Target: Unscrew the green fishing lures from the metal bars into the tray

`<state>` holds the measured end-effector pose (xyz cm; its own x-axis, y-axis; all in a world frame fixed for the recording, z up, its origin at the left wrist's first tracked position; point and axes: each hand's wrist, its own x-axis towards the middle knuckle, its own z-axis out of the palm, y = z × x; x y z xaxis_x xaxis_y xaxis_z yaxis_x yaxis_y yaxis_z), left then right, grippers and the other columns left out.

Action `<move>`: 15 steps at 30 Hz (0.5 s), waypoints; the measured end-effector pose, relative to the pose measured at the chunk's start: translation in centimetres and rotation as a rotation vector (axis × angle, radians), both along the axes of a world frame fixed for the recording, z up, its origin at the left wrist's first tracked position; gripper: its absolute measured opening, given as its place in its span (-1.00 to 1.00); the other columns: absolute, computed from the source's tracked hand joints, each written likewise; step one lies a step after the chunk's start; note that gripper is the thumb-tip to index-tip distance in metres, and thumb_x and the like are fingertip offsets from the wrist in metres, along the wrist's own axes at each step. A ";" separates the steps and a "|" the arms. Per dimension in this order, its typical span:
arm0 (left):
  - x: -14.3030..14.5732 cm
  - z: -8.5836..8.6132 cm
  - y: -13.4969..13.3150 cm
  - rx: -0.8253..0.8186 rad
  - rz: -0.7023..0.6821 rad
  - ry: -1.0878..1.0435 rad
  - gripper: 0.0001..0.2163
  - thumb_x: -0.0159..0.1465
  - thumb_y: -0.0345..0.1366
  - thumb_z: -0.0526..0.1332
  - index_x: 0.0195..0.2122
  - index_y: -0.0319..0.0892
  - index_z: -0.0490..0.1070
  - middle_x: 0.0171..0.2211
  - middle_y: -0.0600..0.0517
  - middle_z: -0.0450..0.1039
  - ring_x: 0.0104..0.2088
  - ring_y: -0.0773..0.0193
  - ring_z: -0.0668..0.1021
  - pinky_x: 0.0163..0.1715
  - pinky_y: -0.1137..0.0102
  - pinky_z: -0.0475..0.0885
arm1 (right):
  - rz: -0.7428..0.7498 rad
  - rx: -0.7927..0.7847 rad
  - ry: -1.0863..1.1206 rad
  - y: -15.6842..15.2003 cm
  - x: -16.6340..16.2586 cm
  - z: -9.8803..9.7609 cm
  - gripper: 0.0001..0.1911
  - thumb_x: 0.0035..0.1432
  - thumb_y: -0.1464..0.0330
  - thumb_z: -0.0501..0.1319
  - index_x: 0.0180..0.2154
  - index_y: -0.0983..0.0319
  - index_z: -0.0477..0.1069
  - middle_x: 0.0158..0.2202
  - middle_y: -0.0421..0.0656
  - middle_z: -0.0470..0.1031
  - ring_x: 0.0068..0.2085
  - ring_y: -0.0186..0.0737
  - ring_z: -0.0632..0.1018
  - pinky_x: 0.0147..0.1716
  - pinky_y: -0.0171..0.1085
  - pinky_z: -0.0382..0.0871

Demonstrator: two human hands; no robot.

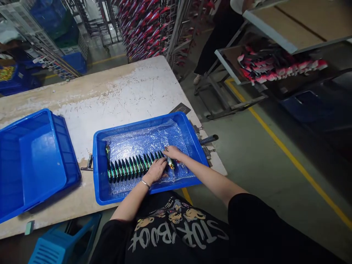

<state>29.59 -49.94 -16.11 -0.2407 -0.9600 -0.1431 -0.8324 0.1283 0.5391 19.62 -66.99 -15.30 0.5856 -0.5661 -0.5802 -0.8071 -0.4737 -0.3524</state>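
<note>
Inside a shallow blue tray, a sheet of bubble wrap lies under a row of shiny green-and-black fishing lures. The lures stand side by side, close together. My left hand rests over the right end of this row, fingers stretched out and touching the lures. Just right of it, my right hand is closed on the upper end of a gold-and-dark fishing lure. One more lure lies along the tray's left wall.
A deeper blue bin stands left on the worn white table. A dark card lies behind the tray. Racks of red lures stand beyond, with a person's leg near a cart. A blue stool is below.
</note>
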 end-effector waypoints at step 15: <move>0.5 0.1 0.2 -0.030 0.009 0.056 -0.45 0.29 -0.37 0.22 0.31 -0.25 0.18 0.33 -0.29 0.20 0.31 -0.09 0.29 0.27 -0.01 0.27 | -0.067 0.022 0.093 -0.8 -0.7 0.5 -0.75 0.19 0.24 0.27 -0.23 0.29 0.60 -0.29 -0.06 0.65 -0.25 -0.15 0.60 -0.32 -0.36 0.33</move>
<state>30.05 -49.72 -16.04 -0.2390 -0.9658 -0.1006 -0.8022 0.1380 0.5809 18.97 -67.82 -14.78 0.4898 -0.5884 -0.6433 -0.8664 -0.4108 -0.2839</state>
